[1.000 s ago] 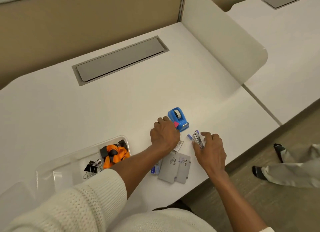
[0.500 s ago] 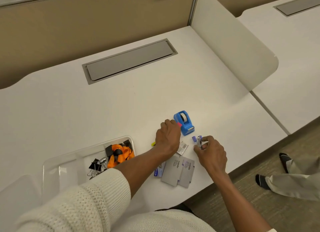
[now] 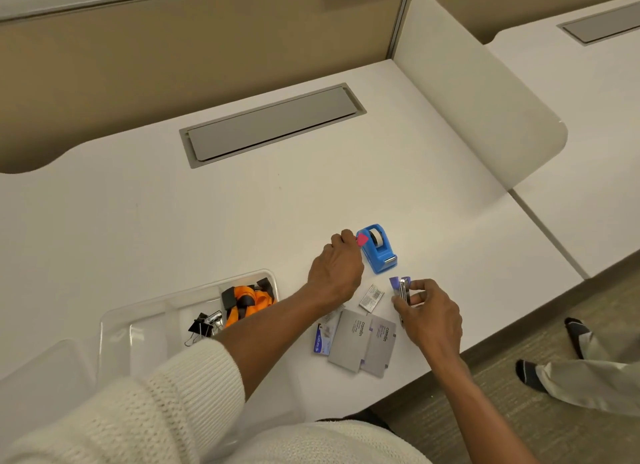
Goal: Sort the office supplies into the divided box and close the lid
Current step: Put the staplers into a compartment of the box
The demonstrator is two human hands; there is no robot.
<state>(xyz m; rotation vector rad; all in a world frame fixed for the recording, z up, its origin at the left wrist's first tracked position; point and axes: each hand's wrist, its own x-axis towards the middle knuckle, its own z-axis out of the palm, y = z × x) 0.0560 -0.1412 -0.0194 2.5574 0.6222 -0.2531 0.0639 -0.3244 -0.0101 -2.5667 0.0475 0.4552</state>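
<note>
The clear divided box [image 3: 114, 328] lies at the desk's front left, holding black binder clips [image 3: 204, 325] and an orange lanyard [image 3: 247, 301] in separate compartments. My left hand [image 3: 334, 271] is closed on small pink sticky flags [image 3: 362, 239] beside the blue tape dispenser [image 3: 377, 249]. Just right of it, my right hand [image 3: 429, 316] grips a small purple and metal stapler [image 3: 401, 287], lifted slightly off the desk. Two grey packets [image 3: 363, 342], a small barcode packet [image 3: 371, 297] and a blue-white packet [image 3: 322, 339] lie between my arms.
The box's clear lid [image 3: 38, 366] lies open at the far left. A grey cable hatch [image 3: 273, 124] is set into the desk behind. A white divider panel [image 3: 471, 93] stands on the right. Someone's feet in socks [image 3: 575, 335] are on the floor at right.
My left hand slid a little further up beside the tape dispenser, and the pink flags now show more clearly. My right hand keeps hold of the stapler.
</note>
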